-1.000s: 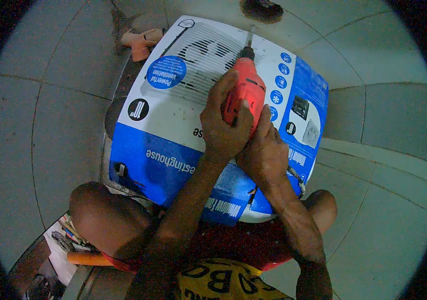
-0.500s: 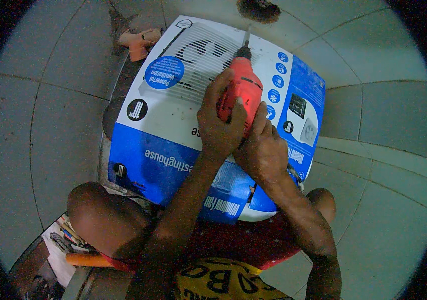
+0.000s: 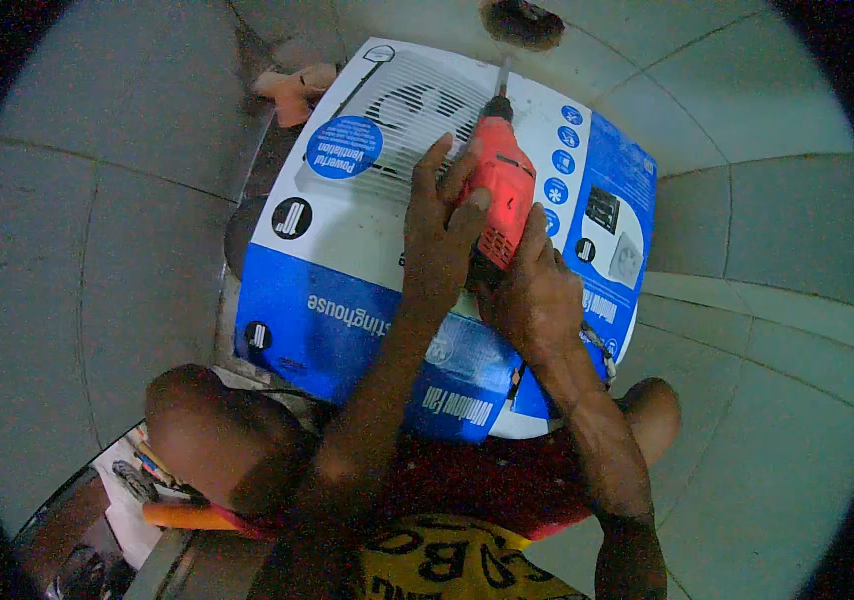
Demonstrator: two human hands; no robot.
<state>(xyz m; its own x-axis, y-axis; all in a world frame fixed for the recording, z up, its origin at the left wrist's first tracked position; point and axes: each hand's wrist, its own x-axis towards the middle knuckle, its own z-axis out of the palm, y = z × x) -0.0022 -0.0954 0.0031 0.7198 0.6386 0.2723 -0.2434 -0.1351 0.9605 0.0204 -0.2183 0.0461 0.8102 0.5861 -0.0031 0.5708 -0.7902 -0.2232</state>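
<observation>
A red power drill [image 3: 503, 175] with a black chuck lies over a blue and white fan carton [image 3: 352, 240], its bit [image 3: 502, 80] pointing up the picture toward the wall below a dark ragged hole [image 3: 522, 25]; I cannot tell whether the tip touches the wall. My left hand [image 3: 442, 225] is on the drill's left side, thumb on the body and fingers loosened along it. My right hand [image 3: 537, 295] grips the rear lower part of the drill, where the handle is mostly hidden.
An orange pipe fitting [image 3: 295, 95] sits behind the carton's upper left. My bent knees flank the carton. At lower left are assorted small tools [image 3: 147, 475] on white material and an orange cylindrical thing [image 3: 187, 515]. Pale tiled surfaces [image 3: 47, 240] surround me.
My left hand's fingers have loosened and straightened along the drill. The drill and carton appear slightly farther right and lower in view; the bit still points the same way.
</observation>
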